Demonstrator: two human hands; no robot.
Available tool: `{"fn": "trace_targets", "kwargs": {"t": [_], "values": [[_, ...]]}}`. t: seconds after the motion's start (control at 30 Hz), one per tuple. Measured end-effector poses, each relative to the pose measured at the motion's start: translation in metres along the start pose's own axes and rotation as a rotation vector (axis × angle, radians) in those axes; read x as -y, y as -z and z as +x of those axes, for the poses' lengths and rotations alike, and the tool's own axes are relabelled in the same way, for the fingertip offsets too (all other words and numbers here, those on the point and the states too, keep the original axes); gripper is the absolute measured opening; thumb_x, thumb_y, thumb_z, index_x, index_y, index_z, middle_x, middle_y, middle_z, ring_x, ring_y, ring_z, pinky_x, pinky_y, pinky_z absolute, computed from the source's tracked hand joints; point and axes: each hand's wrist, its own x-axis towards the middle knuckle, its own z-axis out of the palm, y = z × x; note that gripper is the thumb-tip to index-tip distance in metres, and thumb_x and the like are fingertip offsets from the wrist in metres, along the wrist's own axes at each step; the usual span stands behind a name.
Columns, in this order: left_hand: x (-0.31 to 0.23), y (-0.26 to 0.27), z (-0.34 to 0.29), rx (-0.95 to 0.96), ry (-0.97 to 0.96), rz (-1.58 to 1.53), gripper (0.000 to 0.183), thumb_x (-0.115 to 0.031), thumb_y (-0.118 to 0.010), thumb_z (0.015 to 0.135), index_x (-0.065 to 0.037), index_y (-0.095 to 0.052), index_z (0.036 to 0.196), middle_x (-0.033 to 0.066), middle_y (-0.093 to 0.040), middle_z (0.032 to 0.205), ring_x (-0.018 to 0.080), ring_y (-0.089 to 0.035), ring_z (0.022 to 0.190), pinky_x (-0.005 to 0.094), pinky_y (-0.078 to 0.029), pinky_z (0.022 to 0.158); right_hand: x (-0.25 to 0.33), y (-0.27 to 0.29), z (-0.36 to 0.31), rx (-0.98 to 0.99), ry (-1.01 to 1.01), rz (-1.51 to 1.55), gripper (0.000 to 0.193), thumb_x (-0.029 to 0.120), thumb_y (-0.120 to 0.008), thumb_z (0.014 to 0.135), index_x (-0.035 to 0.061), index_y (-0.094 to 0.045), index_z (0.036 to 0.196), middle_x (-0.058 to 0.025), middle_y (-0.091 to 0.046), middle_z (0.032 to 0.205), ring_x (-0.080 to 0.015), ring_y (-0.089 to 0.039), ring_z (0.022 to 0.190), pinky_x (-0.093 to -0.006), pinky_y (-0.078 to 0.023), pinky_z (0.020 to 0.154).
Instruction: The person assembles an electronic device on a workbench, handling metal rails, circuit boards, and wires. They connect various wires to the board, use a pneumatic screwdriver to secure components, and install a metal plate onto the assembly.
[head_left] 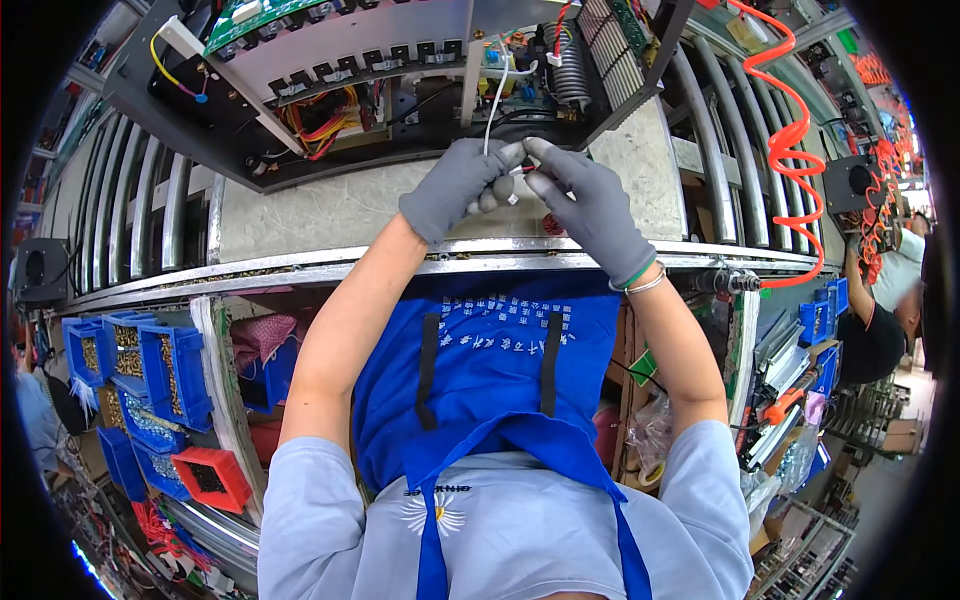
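Both of my hands wear grey gloves and meet at the front edge of an open machine chassis (400, 165). My left hand (460, 190) is closed round a thin white cable (497, 95) that runs down out of the chassis. A small white plug (513, 199) hangs just below its fingertips. My right hand (597, 212) comes in from the other side, its index finger touching the left fingertips and its thumb bent in. A short dark and red bit of wire shows between the hands; what the right fingers pinch is mostly hidden.
Inside the chassis are a green circuit board (265, 25), coloured wires (335, 125) and a black coiled hose (570, 70). Roller conveyors (705, 140) flank the bench. A red coiled air hose (790, 150) hangs at right. Blue bins (180, 375) of small parts stand at left.
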Motion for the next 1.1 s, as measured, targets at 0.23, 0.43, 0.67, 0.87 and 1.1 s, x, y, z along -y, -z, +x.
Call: {"fn": "trace_targets", "kwargs": {"t": [0.23,0.43,0.67,0.87,1.1], "values": [[-0.004,-0.011,0.011,-0.434,-0.243,0.303,0.031,-0.032,-0.054,0.093,-0.003,-0.063,0.091,0.0103,-0.061,0.061,0.0201,-0.061,0.049,0.0336,-0.048,0.049,0.0,0.019,0.028,0.002,0.061,-0.352,0.018,0.022,-0.062,0.085,0.0118,-0.068,0.099,-0.0069,-0.064,0.082,-0.0274,-0.064,0.07,-0.0372,-0.05,0.061],[0.005,0.006,0.032,-0.369,-0.156,1.013,0.027,-0.035,-0.056,0.088,-0.011,-0.066,0.096,0.0144,-0.066,0.077,0.0329,-0.066,0.074,0.046,-0.051,0.067,0.005,0.025,0.065,0.07,0.21,-0.812,0.011,0.019,-0.057,0.086,0.0097,-0.06,0.081,-0.0081,-0.062,0.075,-0.0261,-0.064,0.064,-0.039,-0.051,0.055],[0.014,0.019,0.037,-0.253,-0.238,1.137,0.027,-0.038,-0.057,0.086,-0.014,-0.067,0.094,0.0131,-0.067,0.081,0.034,-0.065,0.078,0.0462,-0.052,0.07,0.012,0.008,0.094,0.286,0.549,-1.117,0.01,0.012,-0.059,0.074,0.0107,-0.065,0.082,-0.0027,-0.064,0.081,-0.0213,-0.062,0.092,-0.0403,-0.05,0.075],[0.013,0.021,0.038,-0.239,-0.247,1.034,0.027,-0.036,-0.055,0.086,-0.012,-0.068,0.092,0.0136,-0.067,0.084,0.0332,-0.065,0.081,0.0455,-0.051,0.073,-0.017,0.0,0.12,0.336,0.51,-1.15,0.014,0.017,-0.06,0.08,0.01,-0.067,0.089,-0.0115,-0.064,0.092,-0.0294,-0.059,0.092,-0.0399,-0.047,0.086],[0.016,0.025,0.043,-0.221,-0.215,1.001,0.03,-0.039,-0.056,0.087,-0.013,-0.067,0.096,0.0132,-0.067,0.086,0.033,-0.064,0.083,0.0449,-0.052,0.075,-0.025,-0.004,0.129,0.297,0.644,-1.108,0.009,0.02,-0.062,0.072,0.0133,-0.065,0.076,-0.0082,-0.062,0.074,-0.0276,-0.062,0.083,-0.0417,-0.043,0.089]]}}
